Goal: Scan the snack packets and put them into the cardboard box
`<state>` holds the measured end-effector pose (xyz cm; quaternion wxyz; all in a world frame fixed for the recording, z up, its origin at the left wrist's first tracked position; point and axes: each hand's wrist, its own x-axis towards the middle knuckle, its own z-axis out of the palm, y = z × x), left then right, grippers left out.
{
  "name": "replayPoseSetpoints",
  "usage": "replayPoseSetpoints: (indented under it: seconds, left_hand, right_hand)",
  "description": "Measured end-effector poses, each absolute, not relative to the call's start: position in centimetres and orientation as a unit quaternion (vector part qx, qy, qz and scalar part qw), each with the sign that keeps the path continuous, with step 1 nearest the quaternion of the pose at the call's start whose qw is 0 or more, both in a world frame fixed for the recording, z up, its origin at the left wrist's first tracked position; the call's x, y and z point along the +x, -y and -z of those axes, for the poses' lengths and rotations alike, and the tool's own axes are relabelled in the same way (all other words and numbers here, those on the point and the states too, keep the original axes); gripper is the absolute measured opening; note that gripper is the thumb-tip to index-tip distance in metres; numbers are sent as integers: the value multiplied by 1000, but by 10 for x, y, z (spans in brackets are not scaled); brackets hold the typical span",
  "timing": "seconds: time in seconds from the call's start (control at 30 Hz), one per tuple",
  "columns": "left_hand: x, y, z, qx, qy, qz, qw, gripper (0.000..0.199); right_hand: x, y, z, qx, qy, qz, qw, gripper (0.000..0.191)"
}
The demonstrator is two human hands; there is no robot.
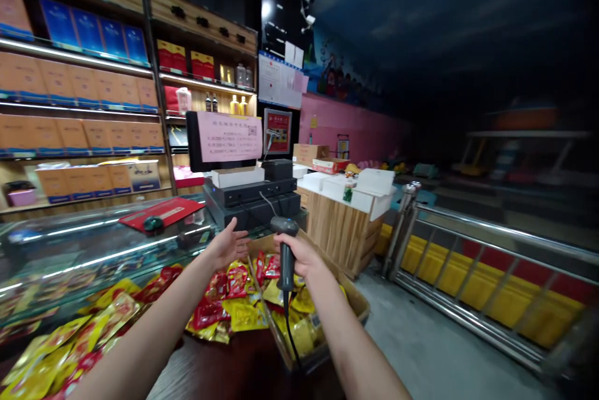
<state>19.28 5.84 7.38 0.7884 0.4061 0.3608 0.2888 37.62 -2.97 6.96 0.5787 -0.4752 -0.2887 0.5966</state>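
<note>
A: And we're right over the cardboard box (pixel 359 305); the right hand (pixel 302 255) has its grip wrapped round the neck of a black handheld scanner (pixel 286 266), which hangs handle-down above the box's open top!

B: And the left hand (pixel 228 245)?

A: By the box's far left corner; nothing in that grip, fingers spread, palm turned toward the box; whether the fingertips brush anything, I cannot tell.

B: So where's the danger?

A: The cable (pixel 288 320), I'd say; it trails from the scanner across the box to its near wall; a sharp tug could catch it on the rim or drag packets along; the heap to the left of the box looks slippery too, so a knock from the left forearm might send it sliding over the bench (pixel 219 375)!

B: Containers, quickly!

A: The box holds yellow packets (pixel 302 336) near its front, with red packets (pixel 267 268) toward its far end; more red and yellow packets (pixel 246 314) lie loose just left of the box; beyond it, a shallow white carton (pixel 238 176) sits on black equipment (pixel 253 209); its contents are out of sight!
</note>
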Motion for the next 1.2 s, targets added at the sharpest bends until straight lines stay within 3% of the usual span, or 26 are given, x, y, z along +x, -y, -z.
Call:
replayPoseSetpoints:
  seconds: [0.53,0.97,1.2]
  left_hand:
    - [-35,12,-25,274,-430,-467,722,62]
    - [-37,86,48,161,-435,-453,761,64]
    - [-27,97,64,71,-421,-530,732,61]
  right_hand:
    - [175,14,-2,-427,341,-735,401,14]
    - [137,26,32,-450,322,-722,415,11]
    - [129,21,49,-492,382,-662,416,16]
